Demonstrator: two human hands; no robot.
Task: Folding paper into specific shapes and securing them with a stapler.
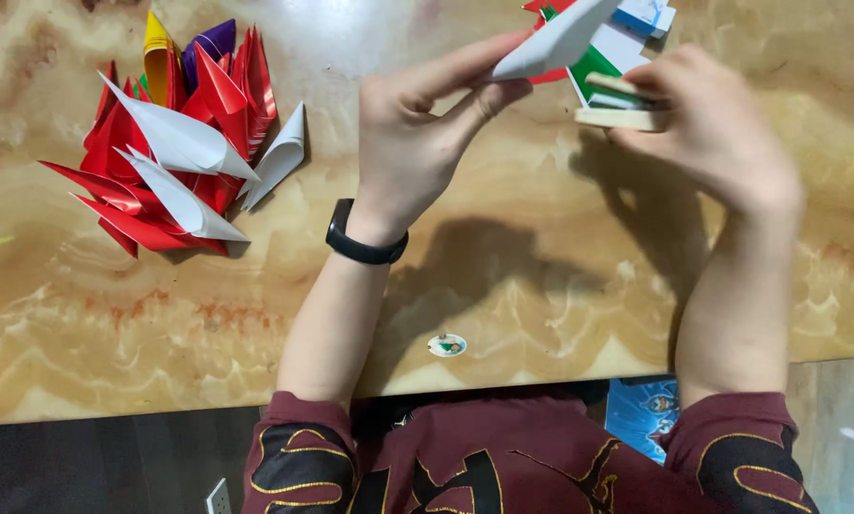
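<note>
My left hand (417,133) pinches a white folded paper cone (556,43) between thumb and fingers, raised above the table. A black band (365,243) circles that wrist. My right hand (717,128) grips a small flat cream-coloured block (622,116) with a second thin piece on top of it, just right of the cone. Under both hands lies a small stack of paper sheets (603,57) in white, green, red and blue.
A pile of folded paper cones (175,152), mostly red with some white, one yellow and one purple, lies at the far left of the marbled tan table (541,286). A small round sticker (446,345) sits near the front edge. A blue packet (641,414) shows below the table.
</note>
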